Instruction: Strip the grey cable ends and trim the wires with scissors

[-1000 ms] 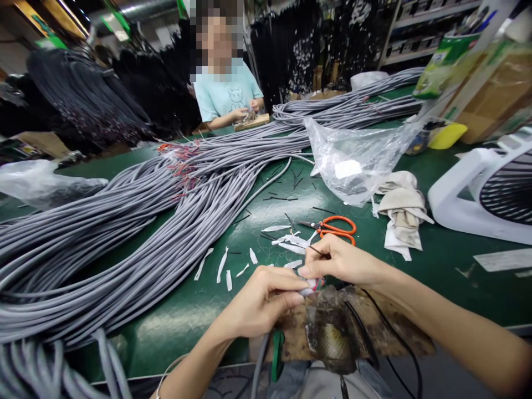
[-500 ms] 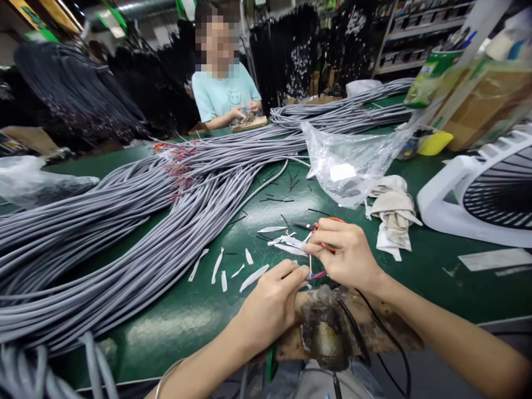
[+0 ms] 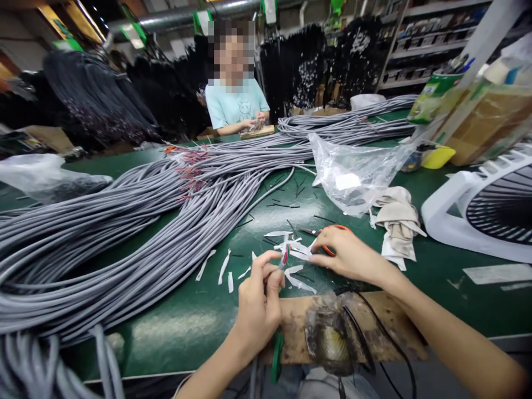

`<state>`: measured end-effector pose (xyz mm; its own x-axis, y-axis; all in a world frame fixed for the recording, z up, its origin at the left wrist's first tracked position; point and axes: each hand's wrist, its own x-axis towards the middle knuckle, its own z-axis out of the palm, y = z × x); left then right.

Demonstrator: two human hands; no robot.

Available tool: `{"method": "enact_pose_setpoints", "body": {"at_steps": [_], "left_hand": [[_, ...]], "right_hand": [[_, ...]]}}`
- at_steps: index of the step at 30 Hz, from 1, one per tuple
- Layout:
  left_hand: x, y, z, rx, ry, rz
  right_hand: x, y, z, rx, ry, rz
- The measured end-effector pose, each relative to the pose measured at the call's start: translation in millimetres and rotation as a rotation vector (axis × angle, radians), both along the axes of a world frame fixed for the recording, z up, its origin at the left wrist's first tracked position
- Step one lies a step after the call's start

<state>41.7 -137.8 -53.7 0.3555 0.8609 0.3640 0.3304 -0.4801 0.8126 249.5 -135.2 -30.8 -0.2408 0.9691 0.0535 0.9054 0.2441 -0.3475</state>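
My left hand [image 3: 261, 291] pinches the end of a grey cable [image 3: 281, 267], held up just above the bench. Short coloured wires [image 3: 286, 254], red and green among them, stick out of it with a whitish tip. To the right, my right hand [image 3: 349, 254] is low over the bench, thumb and fingertips closed on the end of a white strip [image 3: 303, 254]. Partly behind that hand are orange-handled scissors [image 3: 339, 227], their dark blades pointing left. More white strips [image 3: 224, 266] and short black pieces [image 3: 283, 205] are scattered around.
Long grey cable bundles [image 3: 199, 216] cover the left and back. Close to me stands a stained wooden board [image 3: 295, 321] with a wrapped metal fixture [image 3: 332, 338]. A plastic bag [image 3: 349, 172], crumpled cloth [image 3: 399, 221] and white fan [image 3: 453, 216] lie right. A co-worker [image 3: 236, 105] sits opposite.
My hands have moved apart: the left has turned and raised the cable end, showing its coloured wires, while the right has left the wires for the white strips. The view has shifted slightly.
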Motion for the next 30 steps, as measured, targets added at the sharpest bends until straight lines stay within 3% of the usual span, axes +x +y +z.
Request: {"method": "enact_pose_setpoints", "body": {"at_steps": [4,9,12,15,17,22,30], "left_hand": [[-2.2,9.5,8.9,-0.003,0.104,-0.137],[-2.8,30.5,24.1,-0.028,0.138,-0.26],[-4.2,35.2,23.6,0.092,0.015,-0.186],[-9.2,34.8,17.9,0.33,-0.087,-0.147],[-12.5,33.8,15.0,0.452,-0.101,-0.145],[-14.5,31.3,13.2,0.575,-0.019,-0.174],[-8.1,29.0,12.8,0.579,0.091,-0.31]], "right_hand": [[19.2,6.3,-1.5,-0.049,-0.268,-0.263],[19.6,10.1,-4.1,-0.094,-0.304,-0.366],[16.9,7.6,3.0,-0.006,-0.179,-0.33],[10.0,1.2,11.5,0.164,0.187,-0.205],[2.2,-4.4,15.2,0.203,0.324,-0.108],[-19.1,-14.3,17.3,0.173,0.398,0.066],[-21.8,-12.7,8.3,0.222,0.378,0.1]]}}
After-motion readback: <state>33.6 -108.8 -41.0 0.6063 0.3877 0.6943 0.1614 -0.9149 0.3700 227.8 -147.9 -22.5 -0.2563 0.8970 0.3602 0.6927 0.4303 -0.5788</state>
